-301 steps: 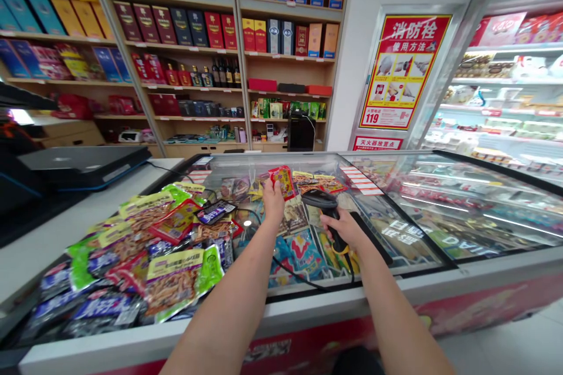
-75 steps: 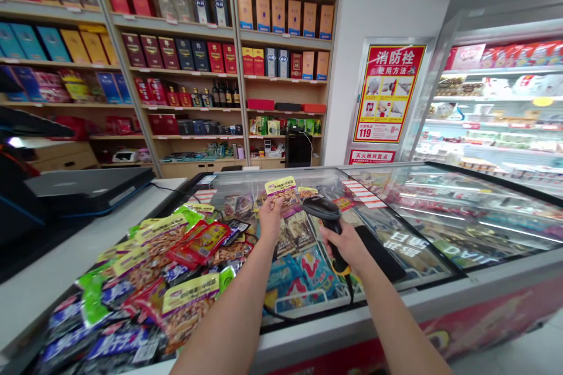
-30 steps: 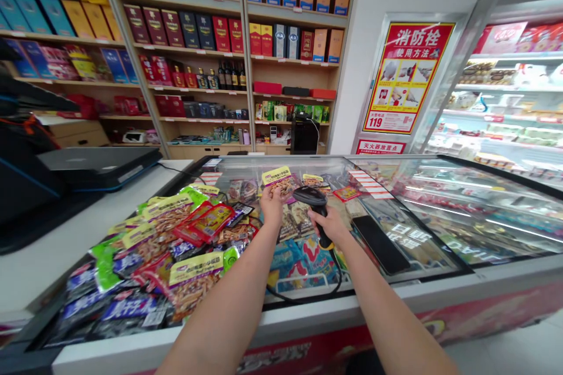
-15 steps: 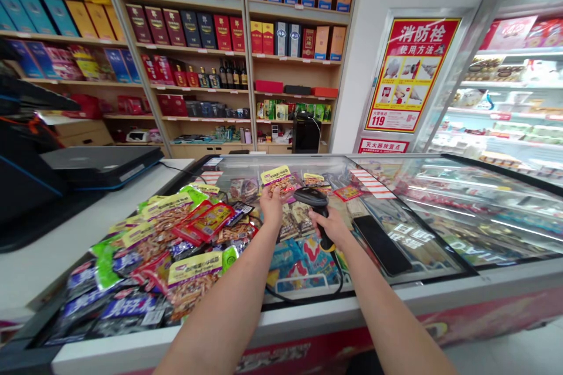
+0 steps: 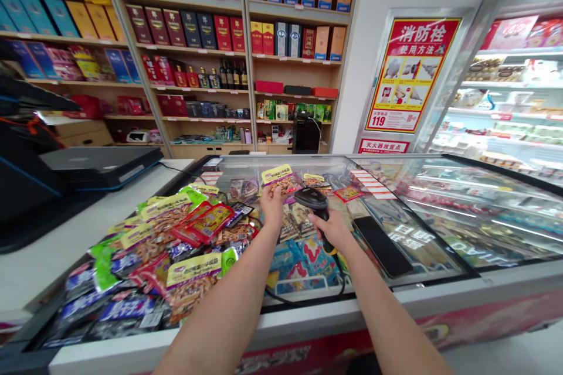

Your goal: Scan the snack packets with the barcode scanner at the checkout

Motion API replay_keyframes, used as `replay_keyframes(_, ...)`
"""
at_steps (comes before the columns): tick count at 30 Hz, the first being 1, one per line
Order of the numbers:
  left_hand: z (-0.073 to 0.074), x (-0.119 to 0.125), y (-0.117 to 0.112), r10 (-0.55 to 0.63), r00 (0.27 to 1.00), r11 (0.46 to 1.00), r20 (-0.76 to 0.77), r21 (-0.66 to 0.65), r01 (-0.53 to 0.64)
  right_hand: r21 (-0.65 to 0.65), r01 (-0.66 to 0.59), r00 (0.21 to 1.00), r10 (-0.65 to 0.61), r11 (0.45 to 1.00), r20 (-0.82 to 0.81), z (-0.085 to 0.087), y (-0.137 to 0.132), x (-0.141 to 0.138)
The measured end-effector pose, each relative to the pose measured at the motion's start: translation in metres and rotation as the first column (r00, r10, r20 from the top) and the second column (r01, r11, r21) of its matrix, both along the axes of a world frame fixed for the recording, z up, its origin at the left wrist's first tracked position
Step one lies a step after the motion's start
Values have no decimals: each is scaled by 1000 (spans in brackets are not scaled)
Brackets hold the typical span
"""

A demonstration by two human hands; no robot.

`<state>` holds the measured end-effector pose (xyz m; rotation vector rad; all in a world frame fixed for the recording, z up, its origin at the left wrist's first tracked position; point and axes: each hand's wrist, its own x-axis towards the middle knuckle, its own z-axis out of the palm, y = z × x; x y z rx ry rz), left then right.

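Note:
My left hand (image 5: 271,208) grips the near edge of a snack packet (image 5: 280,179) with a yellow header, over the freezer's glass lid. In my right hand (image 5: 333,227) is a black barcode scanner (image 5: 311,198), its head pointing left toward the packet and its cable looping down to the near edge. To the left lies a heap of snack packets (image 5: 153,246) in yellow, red, green and dark blue. Beyond the scanner a yellow-topped packet (image 5: 315,180) and a red packet (image 5: 348,193) rest on the glass. A black phone (image 5: 383,245) lies right of my right hand.
A white counter (image 5: 65,234) with a black-and-grey machine (image 5: 103,165) stands at the left. The glass-topped freezer (image 5: 479,205) extends right. Shelves of boxes and bottles (image 5: 189,29) line the back wall, beside a fire-hydrant poster (image 5: 412,73). A lit display cooler (image 5: 510,94) is at far right.
The scanner and my right hand have shifted very slightly. My left hand still holds the packet in nearly the same place.

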<state>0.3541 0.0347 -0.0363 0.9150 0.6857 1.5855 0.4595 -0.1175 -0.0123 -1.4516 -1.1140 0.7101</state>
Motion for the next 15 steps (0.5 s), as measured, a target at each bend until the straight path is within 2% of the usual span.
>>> replay_keyframes(4, -6, 2, 4, 58, 998, 998, -13, 18, -58, -2, -15, 999, 15, 1000, 33, 5, -2, -2)
replay_keyframes(9, -3, 2, 0, 26, 1000, 1000, 15, -12, -26, 13, -39, 999, 39, 999, 16, 0, -2, -1)
replay_keyframes(12, 3, 0, -8, -165, 983, 974, 73, -143, 175, 47, -32, 994, 37, 998, -101, -4, 0, 4)
replay_keyframes(15, 9, -1, -17, -372, 921, 887, 119, -247, 390, 57, 88, 990, -81, 994, -118, -2, 4, 10)
